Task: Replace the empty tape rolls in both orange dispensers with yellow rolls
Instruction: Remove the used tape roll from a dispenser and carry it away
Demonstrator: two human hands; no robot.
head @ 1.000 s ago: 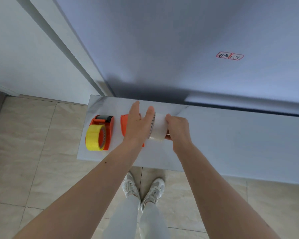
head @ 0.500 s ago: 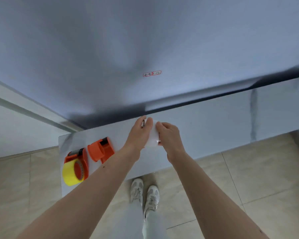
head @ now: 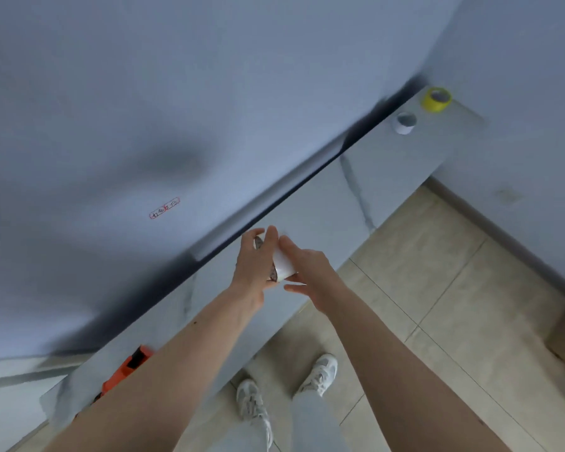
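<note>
Hands' grip: left hand [head: 253, 265] and right hand [head: 309, 272] clasping white roll [head: 282, 264] above ledge [head: 310, 220] edge

Pale blue-grey painted wall [head: 209, 93] filled upper frame, soft shadows on it; small red-outlined label sticker [head: 164, 208] stuck mid-wall. Long grey marble-look ledge [head: 388, 177] ran diag. along wall base w/ dark gap at join. Beige glossy floor tiles [head: 454, 272] below, thin grout lines. 2nd wall at rt w/ grey skirting board [head: 503, 236]. Light even, diffuse.
</note>
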